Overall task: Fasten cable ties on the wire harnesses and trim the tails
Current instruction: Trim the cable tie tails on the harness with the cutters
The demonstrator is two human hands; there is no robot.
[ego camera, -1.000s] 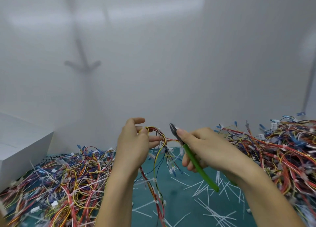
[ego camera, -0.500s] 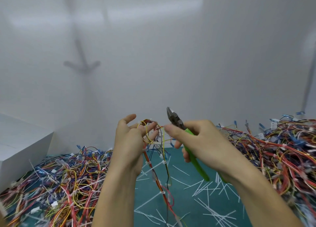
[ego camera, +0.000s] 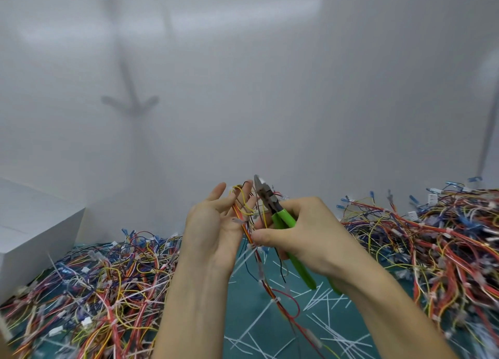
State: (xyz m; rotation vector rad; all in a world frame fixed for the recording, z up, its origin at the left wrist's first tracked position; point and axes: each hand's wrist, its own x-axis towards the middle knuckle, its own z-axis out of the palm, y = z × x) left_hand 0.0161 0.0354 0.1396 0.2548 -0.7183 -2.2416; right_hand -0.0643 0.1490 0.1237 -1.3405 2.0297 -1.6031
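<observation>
One harness [ego camera: 261,270] is in work, lifted clear of the worktop [ego camera: 251,304] between the two hands, its red, orange and yellow wires trailing down and away toward the lower right. Several white ties sit along it; one cable tie [ego camera: 275,301] lower down carries a long untrimmed tail [ego camera: 259,319] slanting down-left. The left hand [ego camera: 213,229] is released, fingers nearly straight, with the upper loop of wires threaded over and between them. The right hand [ego camera: 302,237] grasps the green-handled cutters [ego camera: 280,215] with the rear fingers curled round the handles, nose pointing up, blades together, while thumb and forefinger pinch the harness just below the left fingers. Judgement: the step is sorting the bundle and finding the next tie to trim. To do it well, draw the wires taut and parallel first, turn the tie head outward, then swing the cutter nose down and set the flat of the blades flush against the head, so no sharp stub remains and no wire insulation lies in the bite. Stray yellow loops near the blades look like the main hazard. Around this, cut tails [ego camera: 324,299] litter the teal worktop; a left heap [ego camera: 102,285] and a right heap [ego camera: 432,237] of harnesses flank the hands; a white box [ego camera: 35,231] stands far left.
</observation>
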